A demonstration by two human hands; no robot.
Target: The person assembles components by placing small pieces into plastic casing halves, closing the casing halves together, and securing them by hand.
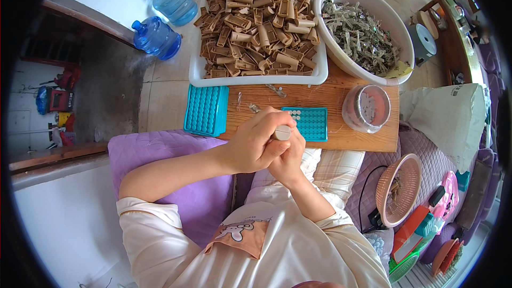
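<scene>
Just in front of the table's near edge, my two hands are pressed together around a tan plastic cylinder (282,132). Its round end shows between finger and thumb, while the rest is hidden in the grip. My left hand (255,140) wraps it from the left. My right hand (288,160) closes on it from below and the right, its fingers partly covered. Right behind the hands lies a teal dimpled tray (314,128) with several small white round pieces in its left corner. A few small clear pieces (277,90) lie on the wooden table (341,96).
A white bin (256,81) heaped with tan half-tube pieces covers the table's far side. Right of it stands a cream basin (330,48) of clear and metallic parts. A tub (354,120) holds white pieces; stacked teal trays (205,111) sit left. Water bottles (160,40) stand beyond.
</scene>
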